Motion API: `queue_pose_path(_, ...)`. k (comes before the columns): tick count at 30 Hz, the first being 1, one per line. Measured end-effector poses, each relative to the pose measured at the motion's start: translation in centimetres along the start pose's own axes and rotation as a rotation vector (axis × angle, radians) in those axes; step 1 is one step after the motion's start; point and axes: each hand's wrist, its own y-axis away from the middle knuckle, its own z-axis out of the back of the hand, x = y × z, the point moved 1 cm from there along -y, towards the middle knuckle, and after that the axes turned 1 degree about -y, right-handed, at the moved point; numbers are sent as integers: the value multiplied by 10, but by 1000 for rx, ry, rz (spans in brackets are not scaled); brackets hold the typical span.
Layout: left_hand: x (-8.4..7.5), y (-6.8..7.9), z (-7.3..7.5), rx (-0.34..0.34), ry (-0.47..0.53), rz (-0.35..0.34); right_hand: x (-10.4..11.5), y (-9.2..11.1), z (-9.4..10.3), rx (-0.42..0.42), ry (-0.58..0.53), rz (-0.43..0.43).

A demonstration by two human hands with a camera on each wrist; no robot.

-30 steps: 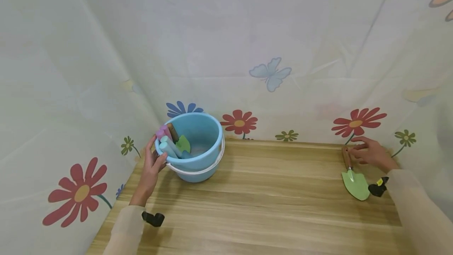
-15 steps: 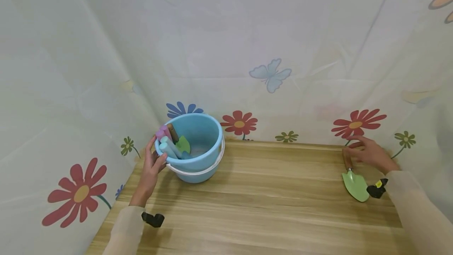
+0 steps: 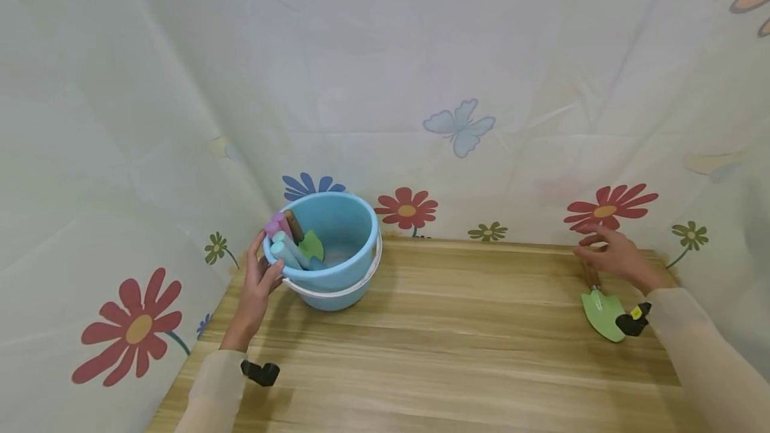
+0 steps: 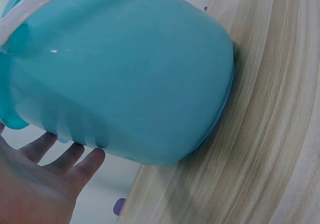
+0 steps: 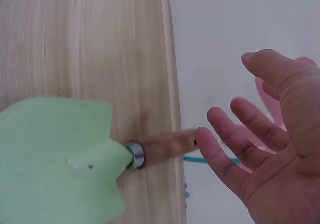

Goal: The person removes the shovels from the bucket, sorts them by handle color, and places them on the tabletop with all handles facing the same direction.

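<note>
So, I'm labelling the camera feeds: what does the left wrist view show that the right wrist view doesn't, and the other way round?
Only the left wrist view: the blue bucket, its white handle and the left hand touching the bucket. Only the right wrist view: the wooden-handled green trowel and the right hand. Both: the wooden table and the printed backdrop.

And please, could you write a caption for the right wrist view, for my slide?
A green trowel lies on the table, the right hand close to its wooden handle.
</note>
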Motion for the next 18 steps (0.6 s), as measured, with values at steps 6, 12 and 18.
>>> queue_pose_path(6, 2, 0, 0, -3, 3, 2, 10, -5, -5, -60, 34, 93)
queue_pose_path(12, 1, -1, -1, -6, 2, 0, 26, -9, -10, -79, 15, 162)
queue_pose_path(18, 1, -1, 0, -9, -13, 5, 45, -13, -15, -62, 12, 163)
